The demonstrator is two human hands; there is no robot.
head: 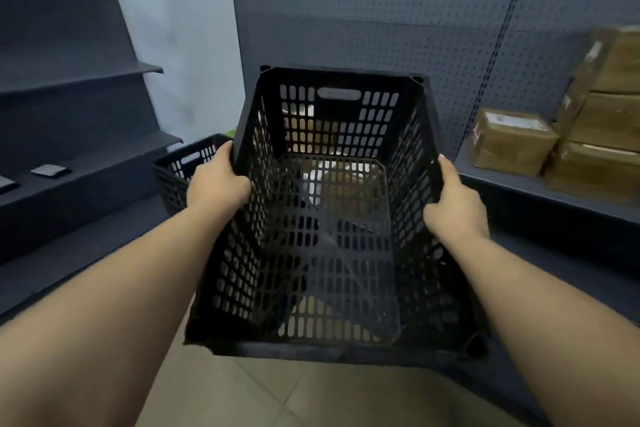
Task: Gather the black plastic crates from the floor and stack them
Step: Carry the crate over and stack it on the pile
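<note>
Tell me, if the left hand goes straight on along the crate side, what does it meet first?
Probably nothing soon: the left hand points past the held crate toward the pegboard wall. The second crate lies just left, likely lower; depth is unclear.

Both hands, left hand point(218, 184) and right hand point(453, 204), grip a black crate point(329, 236); another crate point(187, 166) sits just left of it.

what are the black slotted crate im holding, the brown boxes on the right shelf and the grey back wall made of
Black slotted crate: looks like moulded plastic, matte, with regular slots and a moulded handle cut-out. Brown boxes: likely cardboard wrapped in glossy tape or film, judging by the sheen; blur leaves it open. Grey back wall: probably painted metal pegboard, given its even rows of small holes.
</note>
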